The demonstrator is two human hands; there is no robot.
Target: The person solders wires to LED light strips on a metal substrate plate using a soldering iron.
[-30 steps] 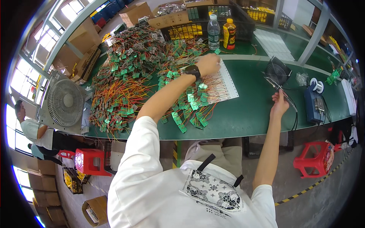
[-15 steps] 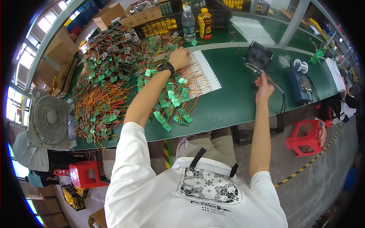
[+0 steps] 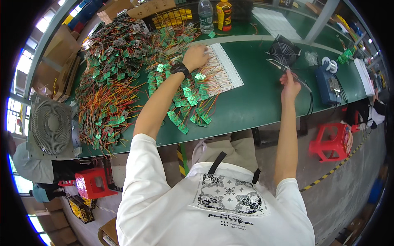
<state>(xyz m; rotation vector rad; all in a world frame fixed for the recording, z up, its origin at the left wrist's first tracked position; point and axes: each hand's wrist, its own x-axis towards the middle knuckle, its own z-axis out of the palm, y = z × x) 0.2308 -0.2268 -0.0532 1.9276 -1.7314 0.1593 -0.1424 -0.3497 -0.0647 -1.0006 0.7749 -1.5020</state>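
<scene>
My left hand, with a black watch on its wrist, lies over the upper left edge of a white perforated board. Its fingers are bent a little and rest on the board and wires; nothing can be seen gripped in them. Red and yellow wires run in rows across that board, joined to small green circuit boards on its left. My right hand is closed around a soldering iron, whose tip points up and left, in front of a black fan with a round guard.
A large heap of wired circuit boards fills the table's left side. Bottles, clear and yellow, stand at the back. On the right are a blue soldering station and a solder spool. A grey fan stands far left.
My left hand has shifted slightly on the board and its fingers show flatter. The soldering iron stays in my right hand, near the black fan. The whole view has tilted a little.
</scene>
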